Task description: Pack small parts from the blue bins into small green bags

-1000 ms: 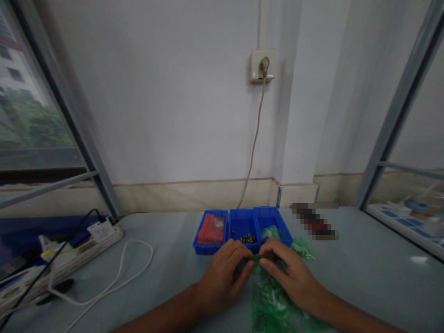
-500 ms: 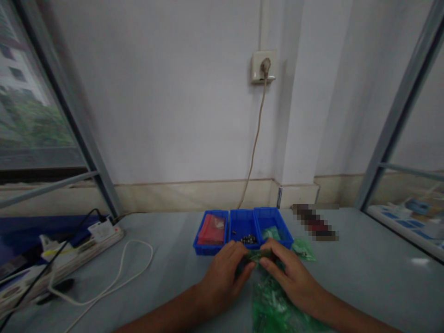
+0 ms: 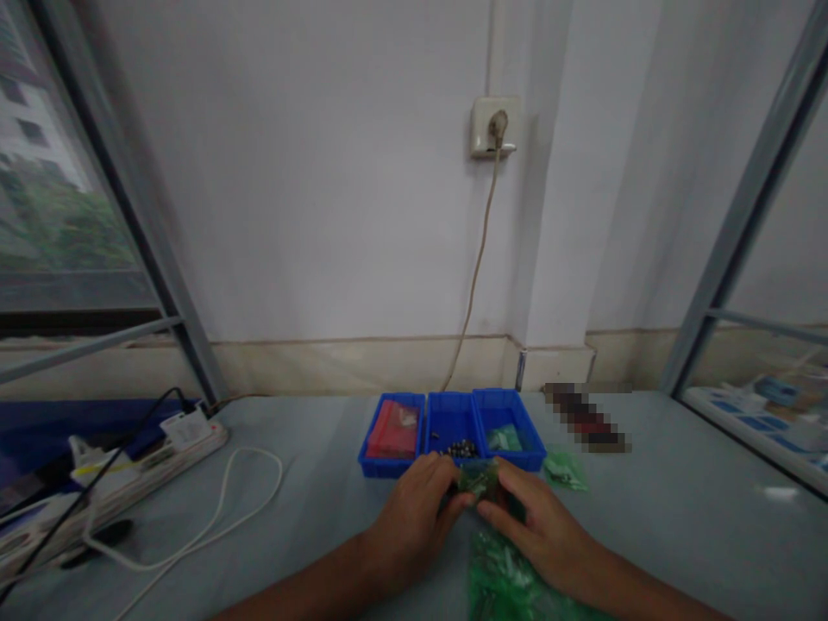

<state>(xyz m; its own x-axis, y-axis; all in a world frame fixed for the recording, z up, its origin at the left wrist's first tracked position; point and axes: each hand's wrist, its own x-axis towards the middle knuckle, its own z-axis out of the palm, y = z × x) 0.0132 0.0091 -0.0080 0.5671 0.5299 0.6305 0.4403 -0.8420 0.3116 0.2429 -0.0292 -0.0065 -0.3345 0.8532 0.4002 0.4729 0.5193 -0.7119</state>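
My left hand (image 3: 414, 517) and my right hand (image 3: 540, 526) meet over the table just in front of three blue bins. Between their fingertips they pinch a small green plastic bag (image 3: 477, 479). Below my right hand lies a larger pile of green plastic bags (image 3: 504, 578). The left blue bin (image 3: 373, 461) holds red bags, the middle blue bin (image 3: 446, 427) holds small dark metal parts, and the right blue bin (image 3: 527, 431) holds green bags.
Another small green bag (image 3: 565, 471) lies right of the bins. A power strip (image 3: 129, 466) with a white cable (image 3: 246, 509) sits at the left. A wall socket (image 3: 495, 125) with a hanging cord is behind. A blurred dark object (image 3: 586, 418) lies at the back right.
Both hands have lifted the small green bag slightly and turned it between the fingers. The view has shifted a little.
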